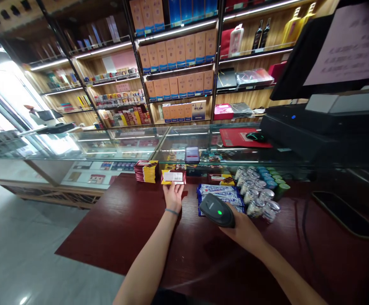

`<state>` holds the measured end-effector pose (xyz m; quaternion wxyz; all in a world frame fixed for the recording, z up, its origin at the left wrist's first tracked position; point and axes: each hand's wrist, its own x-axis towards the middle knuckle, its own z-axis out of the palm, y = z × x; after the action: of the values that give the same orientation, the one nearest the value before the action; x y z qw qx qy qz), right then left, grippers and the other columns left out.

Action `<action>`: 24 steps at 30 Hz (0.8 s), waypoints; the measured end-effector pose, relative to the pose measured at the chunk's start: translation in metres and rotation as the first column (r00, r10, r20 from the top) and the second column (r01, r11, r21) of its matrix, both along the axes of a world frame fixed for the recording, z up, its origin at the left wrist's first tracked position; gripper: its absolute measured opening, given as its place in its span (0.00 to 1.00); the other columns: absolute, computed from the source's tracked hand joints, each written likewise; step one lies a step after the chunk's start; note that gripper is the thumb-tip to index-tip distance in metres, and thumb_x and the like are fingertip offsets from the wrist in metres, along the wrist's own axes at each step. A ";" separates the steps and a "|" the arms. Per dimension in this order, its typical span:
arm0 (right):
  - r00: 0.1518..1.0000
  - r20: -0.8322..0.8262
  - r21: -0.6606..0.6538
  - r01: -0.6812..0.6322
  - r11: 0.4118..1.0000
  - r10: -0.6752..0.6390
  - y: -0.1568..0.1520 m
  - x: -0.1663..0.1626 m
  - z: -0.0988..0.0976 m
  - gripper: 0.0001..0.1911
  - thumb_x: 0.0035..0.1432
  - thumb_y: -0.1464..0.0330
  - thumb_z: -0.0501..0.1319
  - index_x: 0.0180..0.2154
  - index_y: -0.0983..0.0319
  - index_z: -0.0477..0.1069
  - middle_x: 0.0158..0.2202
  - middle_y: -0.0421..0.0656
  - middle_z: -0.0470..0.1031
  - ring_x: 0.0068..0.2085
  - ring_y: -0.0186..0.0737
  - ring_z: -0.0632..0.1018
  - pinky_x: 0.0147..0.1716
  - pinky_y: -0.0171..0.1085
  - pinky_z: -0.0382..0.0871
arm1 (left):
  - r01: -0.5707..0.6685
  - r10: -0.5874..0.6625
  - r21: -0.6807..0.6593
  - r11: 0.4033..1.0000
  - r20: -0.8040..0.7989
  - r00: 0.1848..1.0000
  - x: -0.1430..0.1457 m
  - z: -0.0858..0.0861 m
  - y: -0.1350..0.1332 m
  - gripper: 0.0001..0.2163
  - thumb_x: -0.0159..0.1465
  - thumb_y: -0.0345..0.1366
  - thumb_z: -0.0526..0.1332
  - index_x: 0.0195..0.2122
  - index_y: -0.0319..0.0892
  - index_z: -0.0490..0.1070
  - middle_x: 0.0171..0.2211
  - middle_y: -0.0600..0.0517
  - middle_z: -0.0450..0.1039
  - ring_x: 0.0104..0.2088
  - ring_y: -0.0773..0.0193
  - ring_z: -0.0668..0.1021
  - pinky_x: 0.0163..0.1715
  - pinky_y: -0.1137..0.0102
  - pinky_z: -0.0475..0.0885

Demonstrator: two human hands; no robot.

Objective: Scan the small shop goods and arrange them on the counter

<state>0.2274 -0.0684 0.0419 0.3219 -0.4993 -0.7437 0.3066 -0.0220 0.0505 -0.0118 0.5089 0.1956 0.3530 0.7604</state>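
Note:
My left hand (173, 198) grips the lower edge of a red-and-yellow chocolate bar (173, 177), its white barcode label facing me. In my right hand (243, 224) is a black barcode scanner (216, 210) with a green light on top. The scanner's head points left, toward the bar, and is apart from it. A neat stack of similar bars (146, 171) stands left of my left hand. One more bar (221, 179) lies behind several blue-and-white packets (220, 194), which the scanner partly covers.
Rows of small clear jars (257, 205) and blue and green cans (278, 186) stand on the right. A phone (346, 214) lies beyond them. Behind is a glass display counter (133, 146) with a small screen device (192, 154), a red mat (235, 138) and a monitor (340, 51).

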 end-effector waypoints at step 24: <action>0.971 -0.232 0.048 0.074 0.996 -0.061 0.013 0.015 -0.011 0.27 0.58 0.59 0.65 0.57 0.58 0.67 0.44 0.46 0.84 0.44 0.49 0.84 0.42 0.40 0.76 | -0.563 0.569 0.148 0.813 -0.406 0.715 -0.047 0.042 0.008 0.14 0.61 0.39 0.68 0.46 0.41 0.73 0.42 0.49 0.77 0.44 0.63 0.80 0.48 0.67 0.75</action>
<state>0.2426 -0.0553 0.0312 0.4301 -0.4761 -0.6923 0.3301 -0.0694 0.0589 0.0300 0.1592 0.2454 0.4943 0.8186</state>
